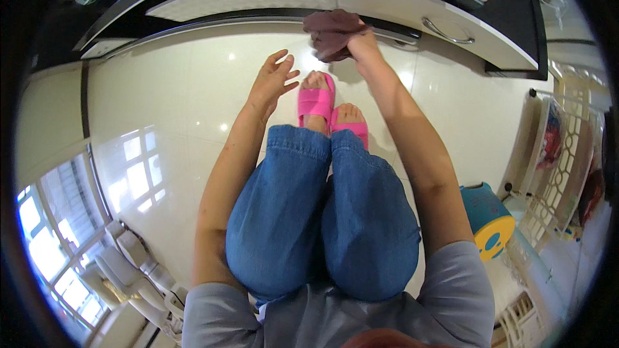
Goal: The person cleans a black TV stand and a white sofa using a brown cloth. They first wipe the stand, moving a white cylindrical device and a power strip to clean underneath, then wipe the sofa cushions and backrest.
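Brown cloth (332, 33) in right hand (362, 44), ahead of the pink slippers (316, 98).
Loose folds could catch on the white cabinet (432, 16), farther ahead of the slippers, if the cloth is allowed to trail. Right-hand grip: closed on bunched cloth; fingertips hidden by folds. Left hand (273, 82): empty, fingers spread, just left of the slippers.

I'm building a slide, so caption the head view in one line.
Right hand gripping a brown cloth near a white cabinet, left hand open near pink sandals.
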Tool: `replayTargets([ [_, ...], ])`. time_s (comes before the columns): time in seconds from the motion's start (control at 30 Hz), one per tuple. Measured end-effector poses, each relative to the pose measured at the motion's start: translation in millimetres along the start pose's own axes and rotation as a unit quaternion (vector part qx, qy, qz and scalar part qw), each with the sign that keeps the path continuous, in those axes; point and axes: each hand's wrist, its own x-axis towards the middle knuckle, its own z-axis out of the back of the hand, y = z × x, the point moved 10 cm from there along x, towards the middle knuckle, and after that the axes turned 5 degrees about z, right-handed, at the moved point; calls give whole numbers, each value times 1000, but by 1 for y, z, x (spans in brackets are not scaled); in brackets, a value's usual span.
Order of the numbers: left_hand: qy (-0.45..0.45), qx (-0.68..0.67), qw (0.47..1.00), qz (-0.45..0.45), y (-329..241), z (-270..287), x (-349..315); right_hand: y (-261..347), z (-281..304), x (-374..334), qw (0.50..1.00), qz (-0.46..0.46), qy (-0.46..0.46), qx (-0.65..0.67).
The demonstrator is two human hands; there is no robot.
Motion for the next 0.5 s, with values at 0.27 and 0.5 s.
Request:
replayTargets([
  [0.27, 147, -53, 980, -120, -106, 10, -97, 135, -110, -100, 968, 67, 236, -43],
  [0.5, 92, -15, 967, -236, -182, 21, -249, 207, -159, -184, 941, 85, 323, -45],
])
